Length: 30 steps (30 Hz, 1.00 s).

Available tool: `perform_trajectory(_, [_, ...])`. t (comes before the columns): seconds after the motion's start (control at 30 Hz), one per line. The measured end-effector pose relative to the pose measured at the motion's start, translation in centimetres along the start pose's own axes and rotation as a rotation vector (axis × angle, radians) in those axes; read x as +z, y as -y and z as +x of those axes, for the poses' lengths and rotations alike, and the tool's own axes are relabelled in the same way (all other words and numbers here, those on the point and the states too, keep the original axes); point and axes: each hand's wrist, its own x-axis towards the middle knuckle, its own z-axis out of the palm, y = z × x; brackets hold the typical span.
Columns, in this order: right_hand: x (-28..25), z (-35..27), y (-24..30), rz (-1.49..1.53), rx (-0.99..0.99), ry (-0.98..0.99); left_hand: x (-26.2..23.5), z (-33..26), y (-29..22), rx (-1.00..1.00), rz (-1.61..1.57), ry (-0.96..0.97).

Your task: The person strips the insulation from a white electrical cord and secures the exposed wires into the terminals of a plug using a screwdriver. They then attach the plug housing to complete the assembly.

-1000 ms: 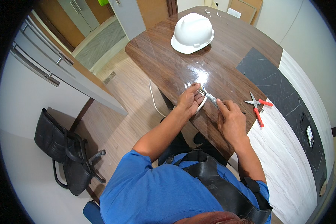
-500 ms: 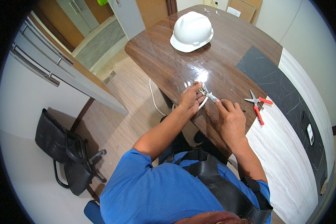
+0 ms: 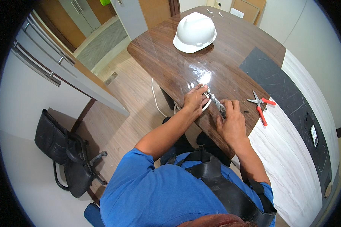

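Note:
My left hand (image 3: 194, 100) is closed in a pinch over the near edge of the brown table. Between its fingers is the end of a white cable (image 3: 207, 105), with small pale and metallic bits too small to make out. My right hand (image 3: 234, 126) grips a slim tool (image 3: 218, 106) with a speckled grey-black handle and a thin metal end; its exact kind is unclear. The tool's metal end meets the cable end at my left fingertips. To the right of my right hand lie red-handled pliers (image 3: 260, 107), jaws spread, on the table.
A white hard hat (image 3: 195, 33) sits on the far part of the wooden table (image 3: 231, 49). Beyond the pliers, a phone (image 3: 313, 135) lies on the black strip. White cable (image 3: 155, 98) trails toward the floor at the left, where a black chair (image 3: 70, 151) stands. Small scraps (image 3: 215, 13) lie at the far end.
My right hand has shifted slightly, and its fingers now sit lower around the tool, baring more of the dark handle. The tool is tilted more steeply. My left hand has barely moved.

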Motion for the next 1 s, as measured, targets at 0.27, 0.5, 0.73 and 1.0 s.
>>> perform_trajectory(0.27, [1.1,-0.8,-1.9,-0.044,-0.148,-0.115,0.3,-0.7,0.1,0.019,0.026,-0.002])
perform_trajectory(0.5, [2.2,-1.2,-2.5,-0.145,-0.233,-0.084,0.3,-1.1,-0.4,0.015,0.017,0.017])
perform_trajectory(0.73, [1.9,-1.2,-2.4,0.054,0.044,0.023,0.1,-0.6,-0.1,0.02,0.039,0.046])
perform_trajectory(1.0, [2.6,-0.9,-4.1,0.433,0.275,0.092,0.1,-1.3,-0.4,0.021,0.033,0.059])
